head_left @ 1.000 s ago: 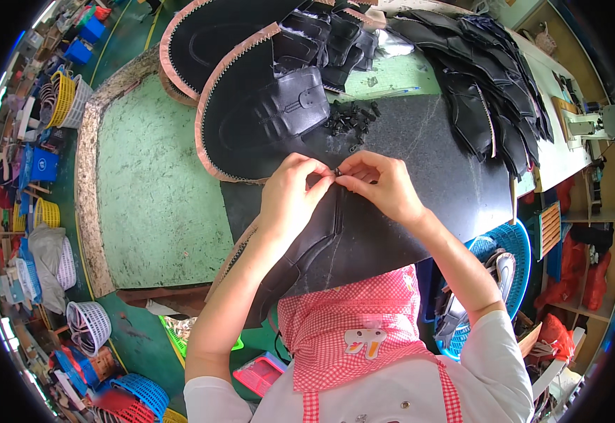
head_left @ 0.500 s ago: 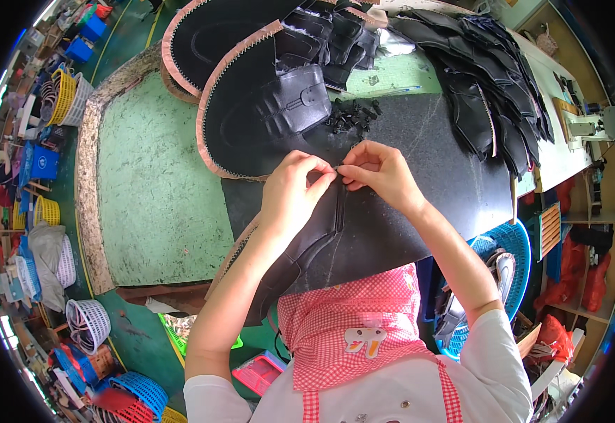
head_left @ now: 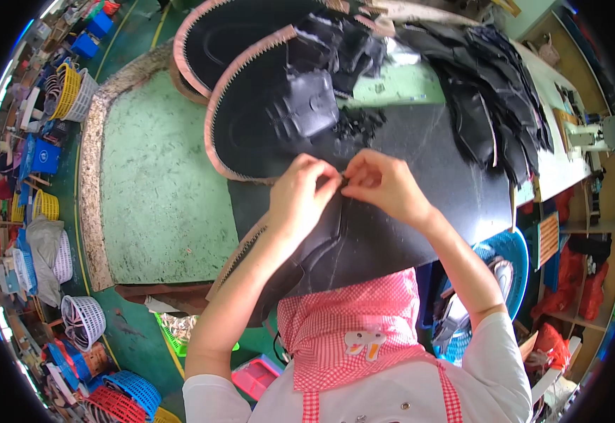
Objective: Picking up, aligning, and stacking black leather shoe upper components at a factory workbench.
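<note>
My left hand (head_left: 302, 197) is closed in a pinch on the edge of a black leather shoe upper (head_left: 321, 243), which hangs down over the front of the work mat. My right hand (head_left: 386, 185) pinches at the same spot, fingertips almost touching the left ones. A tiny dark piece shows between them, too small to name. Just beyond my hands lies a pile of small black pieces (head_left: 360, 127). Beside it, a large black upper (head_left: 240, 123) with a pink, zigzag-stitched border lies flat, a stitched black leather part (head_left: 313, 104) on top.
The black mat (head_left: 420, 162) covers part of a green tabletop (head_left: 156, 183). More black leather pieces (head_left: 498, 92) are heaped at the far right. A blue basket (head_left: 512, 261) stands by my right side. Several baskets line the floor at left. A sewing machine (head_left: 597, 132) sits at far right.
The view has shifted slightly, so the table appears a little lower and further right. Both hands keep pinching at the same place on the leather, with small finger movements.
</note>
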The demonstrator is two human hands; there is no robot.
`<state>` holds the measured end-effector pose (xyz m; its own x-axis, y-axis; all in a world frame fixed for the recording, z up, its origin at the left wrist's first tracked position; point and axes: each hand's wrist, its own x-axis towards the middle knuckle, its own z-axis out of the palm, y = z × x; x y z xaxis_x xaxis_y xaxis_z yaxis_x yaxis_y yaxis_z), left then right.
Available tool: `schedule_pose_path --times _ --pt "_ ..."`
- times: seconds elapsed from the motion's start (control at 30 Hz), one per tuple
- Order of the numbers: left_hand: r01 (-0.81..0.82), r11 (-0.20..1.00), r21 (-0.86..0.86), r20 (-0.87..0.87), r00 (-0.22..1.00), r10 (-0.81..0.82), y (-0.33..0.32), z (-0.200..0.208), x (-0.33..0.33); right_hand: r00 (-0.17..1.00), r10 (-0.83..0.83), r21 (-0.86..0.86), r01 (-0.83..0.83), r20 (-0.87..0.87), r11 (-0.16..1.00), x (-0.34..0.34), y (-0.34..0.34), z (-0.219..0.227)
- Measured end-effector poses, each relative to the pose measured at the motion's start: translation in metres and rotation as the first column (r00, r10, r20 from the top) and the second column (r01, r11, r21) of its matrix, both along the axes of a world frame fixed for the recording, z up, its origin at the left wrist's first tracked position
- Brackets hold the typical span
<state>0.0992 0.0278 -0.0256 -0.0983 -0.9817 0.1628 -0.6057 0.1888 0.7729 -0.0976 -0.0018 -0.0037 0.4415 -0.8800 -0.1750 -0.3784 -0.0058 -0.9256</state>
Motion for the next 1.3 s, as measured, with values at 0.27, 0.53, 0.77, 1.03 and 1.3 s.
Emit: schedule_pose_path --times 0.27,0.53,0.77,1.03,1.3 --pt "-0.079 0.978 -0.193 0.012 0.996 0.083 0.009 -0.003 -0.009 0.987 -0.124 -0.602 0.037 -0.105 0.798 0.043 -0.072 0.038" --pt "-0.079 0.952 -0.296 0.043 0.994 0.096 0.023 -0.011 -0.022 0.954 -0.13 -0.772 -0.133 -0.27 0.621 0.062 -0.085 0.063" --pt "-0.06 0.95 -0.306 0.024 0.997 0.071 0.03 -0.015 -0.017 0.783 -0.588 -0.272 0.622 0.202 0.734 -0.078 -0.004 0.086" --pt "-0.015 0.957 -0.288 0.083 0.996 0.041 0.02 -0.008 -0.012 0.78 -0.493 -0.286 0.407 -0.385 0.867 -0.18 0.08 0.021" --pt "0.028 0.977 -0.213 0.218 0.976 0.02 0.015 0.0 -0.012 0.94 -0.19 -0.632 -0.033 -0.282 0.774 -0.085 0.051 0.057"
